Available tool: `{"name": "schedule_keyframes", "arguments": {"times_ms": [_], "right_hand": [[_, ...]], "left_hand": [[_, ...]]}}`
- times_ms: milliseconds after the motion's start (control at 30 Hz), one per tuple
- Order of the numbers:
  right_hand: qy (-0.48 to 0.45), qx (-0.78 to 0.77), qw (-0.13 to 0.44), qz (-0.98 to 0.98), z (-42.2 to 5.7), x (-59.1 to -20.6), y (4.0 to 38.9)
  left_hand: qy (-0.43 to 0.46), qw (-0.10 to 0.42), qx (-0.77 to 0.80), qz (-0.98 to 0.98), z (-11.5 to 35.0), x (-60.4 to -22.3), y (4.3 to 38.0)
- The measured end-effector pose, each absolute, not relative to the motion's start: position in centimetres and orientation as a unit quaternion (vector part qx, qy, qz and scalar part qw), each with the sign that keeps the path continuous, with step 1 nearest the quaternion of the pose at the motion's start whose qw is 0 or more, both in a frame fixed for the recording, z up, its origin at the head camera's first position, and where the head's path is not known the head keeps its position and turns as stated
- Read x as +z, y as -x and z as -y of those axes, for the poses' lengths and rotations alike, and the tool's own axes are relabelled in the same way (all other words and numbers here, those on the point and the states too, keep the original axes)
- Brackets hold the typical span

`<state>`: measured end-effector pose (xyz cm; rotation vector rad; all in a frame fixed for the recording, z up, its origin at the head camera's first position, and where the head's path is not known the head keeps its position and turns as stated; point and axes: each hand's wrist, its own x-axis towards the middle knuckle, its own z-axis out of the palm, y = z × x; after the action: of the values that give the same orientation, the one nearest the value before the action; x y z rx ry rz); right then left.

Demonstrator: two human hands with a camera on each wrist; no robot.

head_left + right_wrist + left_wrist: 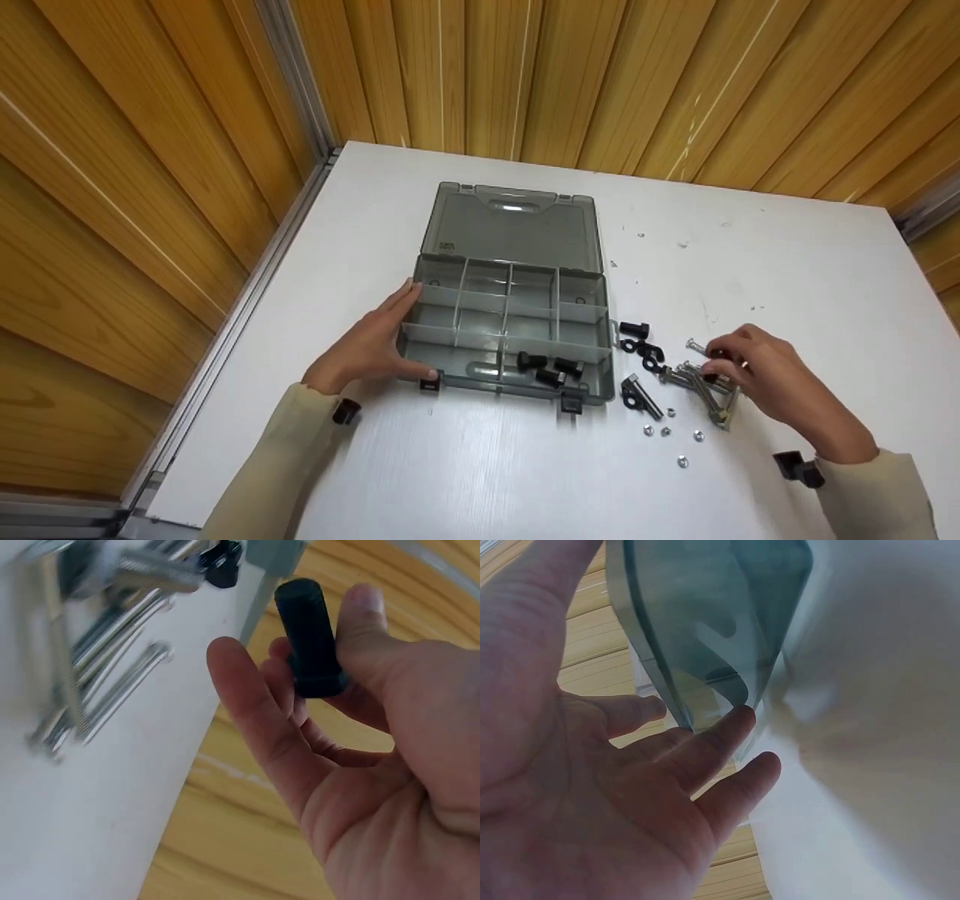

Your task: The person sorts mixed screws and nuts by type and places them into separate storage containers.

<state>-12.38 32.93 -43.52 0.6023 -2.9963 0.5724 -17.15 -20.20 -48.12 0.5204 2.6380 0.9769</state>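
Observation:
A grey see-through compartment box (480, 322) lies with its lid folded back. My left hand (367, 345) steadies its left front corner, thumb along the front wall and fingers against the left side; in the left wrist view the fingers are fairly straight. Several black bolts (551, 377) lie in the front right compartment. My right hand (772, 375) is over the hardware pile right of the box. It pinches a short, thick black bolt (307, 637) between thumb and fingers, the head downward in the right wrist view. Below that hand lie long silver bolts (705, 394).
Beside the box's right wall are another black bolt (634, 329), black nuts (628, 346) and a silver bolt (643, 397). Small silver nuts (666, 432) are scattered nearer the front. The white table (450, 480) meets wood-patterned panels (525, 82) behind.

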Motion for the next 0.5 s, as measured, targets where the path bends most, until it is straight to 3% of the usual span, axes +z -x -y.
{"name": "schedule_keyframes", "arguments": {"times_ms": [500], "right_hand": [[-0.298,0.21,-0.058,0.929,-24.5,-41.0,14.3]], "left_hand": [[-0.177,0.143,0.337,-0.914,20.2,-48.2,17.1]]}}
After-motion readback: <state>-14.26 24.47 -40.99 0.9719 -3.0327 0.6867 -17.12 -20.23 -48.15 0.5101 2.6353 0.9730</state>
